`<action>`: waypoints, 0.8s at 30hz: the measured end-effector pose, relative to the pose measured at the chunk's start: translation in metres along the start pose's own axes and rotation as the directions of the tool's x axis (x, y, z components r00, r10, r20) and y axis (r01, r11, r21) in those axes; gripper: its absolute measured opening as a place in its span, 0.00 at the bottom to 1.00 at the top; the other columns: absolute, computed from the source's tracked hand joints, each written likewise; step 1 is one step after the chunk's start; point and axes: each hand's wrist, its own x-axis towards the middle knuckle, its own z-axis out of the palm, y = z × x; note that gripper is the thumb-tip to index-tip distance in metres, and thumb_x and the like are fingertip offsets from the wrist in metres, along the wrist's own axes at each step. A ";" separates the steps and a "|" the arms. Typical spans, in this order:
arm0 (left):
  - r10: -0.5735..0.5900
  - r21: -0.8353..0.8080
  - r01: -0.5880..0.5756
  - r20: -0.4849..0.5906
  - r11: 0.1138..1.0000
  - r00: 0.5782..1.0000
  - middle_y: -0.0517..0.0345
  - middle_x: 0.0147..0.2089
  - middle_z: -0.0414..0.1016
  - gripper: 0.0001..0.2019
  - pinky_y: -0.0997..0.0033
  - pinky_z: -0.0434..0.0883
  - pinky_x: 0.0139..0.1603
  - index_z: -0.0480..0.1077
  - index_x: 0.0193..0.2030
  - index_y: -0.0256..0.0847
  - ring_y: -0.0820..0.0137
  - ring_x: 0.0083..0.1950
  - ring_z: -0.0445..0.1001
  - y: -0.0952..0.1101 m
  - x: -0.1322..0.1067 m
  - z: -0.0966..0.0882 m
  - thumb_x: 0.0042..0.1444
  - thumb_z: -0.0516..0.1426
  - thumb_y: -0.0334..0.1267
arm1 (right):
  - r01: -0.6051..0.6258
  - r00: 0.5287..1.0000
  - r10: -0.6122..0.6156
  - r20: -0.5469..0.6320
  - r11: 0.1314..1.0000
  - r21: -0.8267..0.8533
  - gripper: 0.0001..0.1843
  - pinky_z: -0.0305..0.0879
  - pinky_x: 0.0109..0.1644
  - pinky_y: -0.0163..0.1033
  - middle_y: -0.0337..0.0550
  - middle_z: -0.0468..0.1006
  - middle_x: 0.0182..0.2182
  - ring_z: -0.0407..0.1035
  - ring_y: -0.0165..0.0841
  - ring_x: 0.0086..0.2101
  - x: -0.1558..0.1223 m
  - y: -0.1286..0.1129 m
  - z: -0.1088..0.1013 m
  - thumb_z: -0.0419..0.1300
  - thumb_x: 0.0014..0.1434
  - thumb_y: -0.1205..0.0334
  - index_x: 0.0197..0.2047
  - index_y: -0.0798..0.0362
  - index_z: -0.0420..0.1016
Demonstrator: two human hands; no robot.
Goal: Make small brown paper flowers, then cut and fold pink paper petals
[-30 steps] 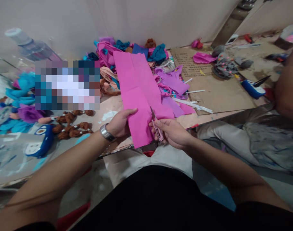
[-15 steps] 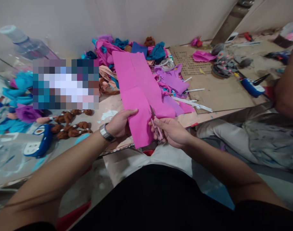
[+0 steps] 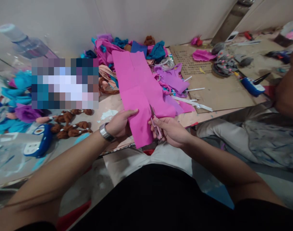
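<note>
A long sheet of bright pink crepe-like material [image 3: 134,77] stretches from the pile at the back down past the table's front edge. My left hand [image 3: 121,123] grips its left side, thumb on top and fingers underneath. In my right hand [image 3: 171,130] is a small pair of scissors with pink handles [image 3: 157,130]. Their blades point away from me and lie at a slit in the sheet, with material on both sides. Part of the sheet's right side folds over beyond my right hand.
Behind the sheet is a heap of coloured scraps [image 3: 158,51]. Cardboard [image 3: 218,93] lies to the right, with white strips [image 3: 201,106] and a blue power strip [image 3: 252,86]. Another blue power strip [image 3: 44,139] and brown bundles [image 3: 71,128] are left. A person's arm [image 3: 288,86] is at far right.
Almost nothing differs. Both hands, the scissors and the pink sheet stay in place; the view shifts very slightly.
</note>
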 end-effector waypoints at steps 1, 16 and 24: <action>-0.006 0.003 0.006 -0.001 1.000 1.000 0.37 0.40 0.89 0.20 0.38 0.88 0.59 0.82 0.55 0.31 0.41 0.51 0.91 0.000 0.000 0.000 0.60 0.67 0.42 | -0.001 1.000 0.001 0.002 1.000 -0.006 0.33 0.56 0.18 0.30 0.39 0.82 0.27 0.72 0.25 0.22 0.000 0.000 0.000 0.84 0.54 0.34 0.41 0.58 0.86; 0.016 0.008 -0.016 0.003 1.000 1.000 0.37 0.42 0.89 0.20 0.37 0.86 0.61 0.83 0.54 0.32 0.41 0.52 0.90 0.000 -0.001 -0.001 0.59 0.69 0.42 | 0.000 1.000 0.000 -0.017 1.000 0.011 0.32 0.55 0.19 0.29 0.39 0.82 0.25 0.72 0.25 0.22 0.000 0.003 0.003 0.84 0.54 0.35 0.38 0.58 0.85; 0.007 0.019 -0.007 -0.018 1.000 1.000 0.38 0.43 0.89 0.22 0.40 0.88 0.58 0.82 0.59 0.31 0.45 0.46 0.91 0.000 0.000 -0.002 0.61 0.68 0.42 | 0.000 1.000 0.001 -0.029 0.999 0.043 0.36 0.55 0.17 0.27 0.39 0.82 0.28 0.73 0.25 0.22 -0.003 -0.003 -0.001 0.86 0.49 0.32 0.40 0.57 0.87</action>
